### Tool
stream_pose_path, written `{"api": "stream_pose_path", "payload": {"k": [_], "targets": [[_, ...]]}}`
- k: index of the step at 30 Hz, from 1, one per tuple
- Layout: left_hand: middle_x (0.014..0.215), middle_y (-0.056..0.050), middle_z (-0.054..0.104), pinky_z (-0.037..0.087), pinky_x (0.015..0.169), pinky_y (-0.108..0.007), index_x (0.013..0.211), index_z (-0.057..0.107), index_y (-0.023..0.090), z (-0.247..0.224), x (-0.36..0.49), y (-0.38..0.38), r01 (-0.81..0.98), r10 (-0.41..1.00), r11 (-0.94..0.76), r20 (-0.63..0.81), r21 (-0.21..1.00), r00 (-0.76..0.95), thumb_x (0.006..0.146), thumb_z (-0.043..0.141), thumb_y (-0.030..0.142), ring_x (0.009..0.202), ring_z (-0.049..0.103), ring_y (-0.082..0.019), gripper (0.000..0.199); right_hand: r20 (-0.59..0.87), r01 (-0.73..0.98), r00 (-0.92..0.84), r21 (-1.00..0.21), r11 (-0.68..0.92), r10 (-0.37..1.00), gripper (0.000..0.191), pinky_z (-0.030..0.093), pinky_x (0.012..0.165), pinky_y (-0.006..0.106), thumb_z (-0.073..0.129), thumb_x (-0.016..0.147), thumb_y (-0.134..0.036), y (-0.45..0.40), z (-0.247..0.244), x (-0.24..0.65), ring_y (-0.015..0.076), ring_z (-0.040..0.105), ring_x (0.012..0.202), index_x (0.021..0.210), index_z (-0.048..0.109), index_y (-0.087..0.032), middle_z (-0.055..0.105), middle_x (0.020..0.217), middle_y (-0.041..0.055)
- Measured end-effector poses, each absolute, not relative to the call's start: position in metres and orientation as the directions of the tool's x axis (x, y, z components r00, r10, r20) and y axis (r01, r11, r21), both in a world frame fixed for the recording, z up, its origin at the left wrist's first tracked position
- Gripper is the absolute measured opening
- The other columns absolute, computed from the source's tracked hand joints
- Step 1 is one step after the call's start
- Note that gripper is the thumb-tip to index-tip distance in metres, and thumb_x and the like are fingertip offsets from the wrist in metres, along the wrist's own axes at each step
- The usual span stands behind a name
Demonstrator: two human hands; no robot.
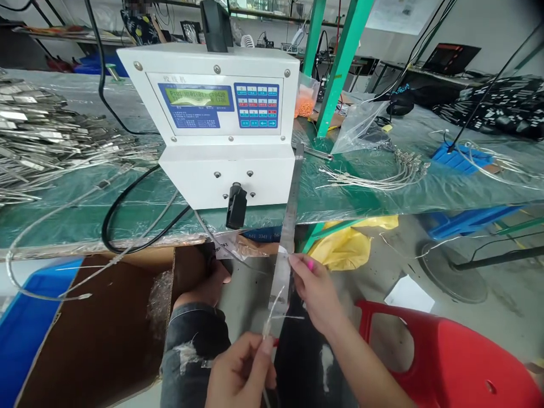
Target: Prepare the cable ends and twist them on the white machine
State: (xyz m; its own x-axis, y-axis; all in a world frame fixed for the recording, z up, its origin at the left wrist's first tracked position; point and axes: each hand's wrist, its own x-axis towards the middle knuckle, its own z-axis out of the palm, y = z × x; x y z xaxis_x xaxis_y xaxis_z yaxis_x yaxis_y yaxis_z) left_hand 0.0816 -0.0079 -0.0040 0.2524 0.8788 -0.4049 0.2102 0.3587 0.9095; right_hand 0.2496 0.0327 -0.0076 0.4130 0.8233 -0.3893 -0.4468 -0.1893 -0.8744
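In the lower middle, my left hand [242, 368] is closed, with thumb and fingertips pinching a thin pale cable [268, 323]. The cable's frayed-looking white end points up and away from me. Beyond it, a long metal ruler [289, 215] juts from the table edge toward my lap, its near part pale and shiny. My right hand [317, 289] is closed at the ruler's right edge, thumb and index finger against it. A small pink spot shows at those fingers. Facing me on the table is a white machine [229, 170] with a display, keypad and black clamp-like head [236, 205].
Many metal-ended cables [63, 130] are piled on the left, and a smaller cable bundle [382, 175] lies right. A cardboard box [114, 328] stands below left; a red plastic stool [450, 351] is on my right. A green post [340, 68] rises behind the machine. Another person [142, 25] is at the back.
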Motion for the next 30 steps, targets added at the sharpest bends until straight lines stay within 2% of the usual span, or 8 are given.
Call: {"api": "stream_pose_path", "payload": {"k": [5,12,19,24,26,30], "targets": [[0.050,0.000,0.061,0.043,0.058,-0.026,0.058,0.059,0.023,-0.007,0.084,-0.003,0.243,0.845,0.352,-0.419,0.904,0.332,0.086,0.058,0.060,0.054,0.056,-0.018,0.047,-0.388,-0.450,0.405,-0.873,-0.189,0.828,0.037,0.010,0.042,0.024,0.076,0.072,-0.055,0.031,-0.009,0.250,0.0066,0.018,0.043,0.075,0.064,-0.020,0.030,0.046,-0.0108],[0.050,0.000,0.059,0.042,0.061,-0.028,0.056,0.053,0.024,-0.001,0.089,0.001,0.294,0.809,0.383,-0.472,0.876,0.351,0.087,0.053,0.061,0.055,0.055,-0.019,0.049,-0.375,-0.450,0.398,-0.875,-0.177,0.837,0.035,0.011,0.041,0.023,0.075,0.075,-0.053,0.030,-0.010,0.248,0.0062,0.018,0.043,0.075,0.062,-0.020,0.029,0.046,-0.0109],[0.046,0.001,0.058,0.041,0.061,-0.028,0.057,0.049,0.025,-0.005,0.087,0.000,0.278,0.813,0.377,-0.460,0.883,0.358,0.088,0.053,0.059,0.053,0.051,-0.018,0.047,-0.362,-0.455,0.377,-0.874,-0.170,0.853,0.034,0.012,0.039,0.022,0.073,0.077,-0.052,0.026,-0.011,0.248,0.0064,0.018,0.042,0.081,0.064,-0.020,0.029,0.046,-0.0113],[0.044,0.002,0.054,0.039,0.059,-0.028,0.055,0.047,0.024,-0.001,0.089,0.001,0.268,0.792,0.446,-0.516,0.854,0.326,0.085,0.055,0.062,0.052,0.048,-0.017,0.049,-0.340,-0.471,0.316,-0.867,-0.165,0.886,0.030,0.023,0.040,0.020,0.072,0.080,-0.050,0.023,-0.009,0.250,0.0066,0.019,0.042,0.085,0.064,-0.021,0.030,0.046,-0.0119],[0.043,0.002,0.053,0.038,0.059,-0.027,0.054,0.047,0.024,0.000,0.090,0.001,0.260,0.787,0.461,-0.526,0.849,0.322,0.083,0.056,0.063,0.051,0.046,-0.017,0.049,-0.330,-0.482,0.269,-0.860,-0.170,0.905,0.029,0.031,0.043,0.020,0.075,0.079,-0.045,0.022,-0.006,0.251,0.0056,0.019,0.042,0.093,0.066,-0.021,0.037,0.049,-0.0118],[0.042,0.003,0.052,0.037,0.059,-0.028,0.055,0.045,0.024,-0.001,0.090,0.000,0.262,0.780,0.465,-0.531,0.846,0.330,0.083,0.055,0.064,0.051,0.044,-0.016,0.050,-0.349,-0.507,0.136,-0.828,-0.237,0.927,0.034,0.041,0.050,0.021,0.079,0.072,-0.035,0.023,0.001,0.255,0.0025,0.024,0.042,0.099,0.067,-0.020,0.061,0.070,-0.0070]]}}
